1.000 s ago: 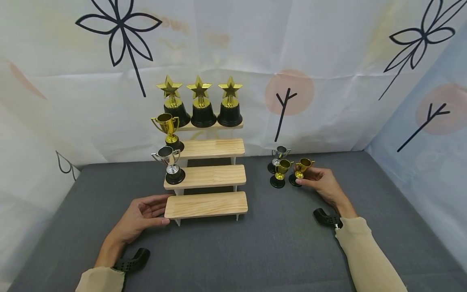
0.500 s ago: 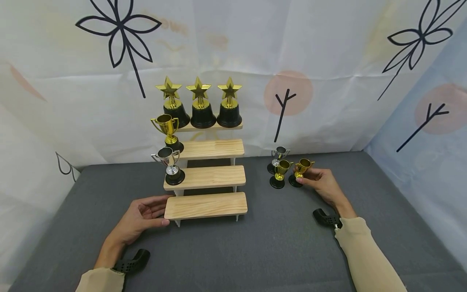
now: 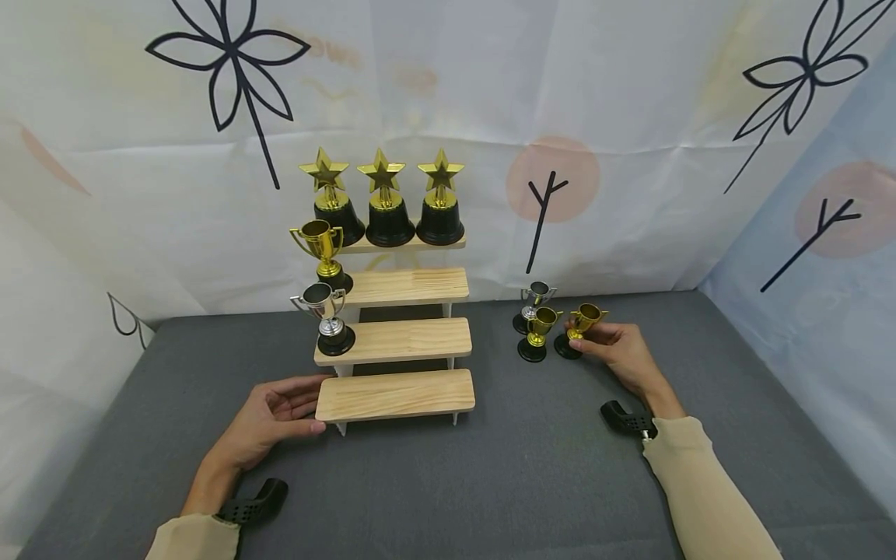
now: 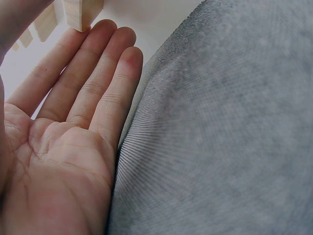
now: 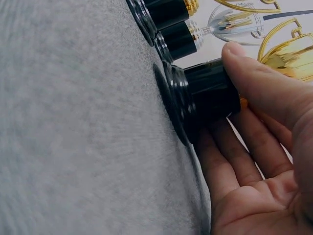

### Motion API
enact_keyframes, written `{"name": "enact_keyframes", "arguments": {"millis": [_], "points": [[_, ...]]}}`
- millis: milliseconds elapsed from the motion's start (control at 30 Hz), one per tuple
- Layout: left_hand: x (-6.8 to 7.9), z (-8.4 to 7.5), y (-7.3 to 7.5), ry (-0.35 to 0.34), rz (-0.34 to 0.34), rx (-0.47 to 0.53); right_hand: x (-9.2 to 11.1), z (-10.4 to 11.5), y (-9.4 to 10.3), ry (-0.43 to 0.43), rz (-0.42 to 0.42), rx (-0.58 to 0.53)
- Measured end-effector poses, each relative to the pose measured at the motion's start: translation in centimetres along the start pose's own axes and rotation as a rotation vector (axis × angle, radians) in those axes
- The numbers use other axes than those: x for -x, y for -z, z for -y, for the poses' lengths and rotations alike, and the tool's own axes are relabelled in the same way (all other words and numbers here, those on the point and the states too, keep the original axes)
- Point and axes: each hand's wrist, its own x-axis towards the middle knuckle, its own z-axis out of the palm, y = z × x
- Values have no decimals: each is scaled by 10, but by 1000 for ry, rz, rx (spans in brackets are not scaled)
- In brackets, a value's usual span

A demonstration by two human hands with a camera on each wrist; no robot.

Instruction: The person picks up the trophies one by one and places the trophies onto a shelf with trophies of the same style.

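My right hand (image 3: 621, 354) pinches a small gold trophy cup (image 3: 588, 313) low down, with the thumb at its black base (image 5: 210, 90) in the right wrist view. The cup leans slightly to the right, its base close over the grey cloth. Just left of it stand another gold trophy cup (image 3: 544, 317) and a small silver one (image 3: 537, 292). My left hand (image 3: 269, 416) lies at the left end of the lowest step of a wooden display stand (image 3: 395, 393). Its fingers are straight in the left wrist view, fingertips right at a shelf's edge (image 4: 78, 14).
Several star trophies (image 3: 381, 171) line the top step. At the left end of the second step stands a larger gold cup (image 3: 320, 237), with a silver cup (image 3: 322, 299) on the step below. A patterned white cloth backdrop (image 3: 448, 93) rises behind the grey table (image 3: 448, 498).
The gold trophy cup in my right hand has tipped slightly to the right within the last half second. My left hand has stayed at the stand.
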Motion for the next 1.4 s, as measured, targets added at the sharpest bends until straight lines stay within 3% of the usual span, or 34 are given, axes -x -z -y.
{"name": "enact_keyframes", "arguments": {"millis": [800, 1100, 1400], "points": [[0, 0, 0, 6, -2, 8, 0, 25, 8, 38, -80, -51], [0, 1, 1, 13, -9, -3, 1, 36, 11, -3, -117, 19], [1, 0, 1, 18, -14, -10, 2, 47, 11, 5, -136, -38]]}}
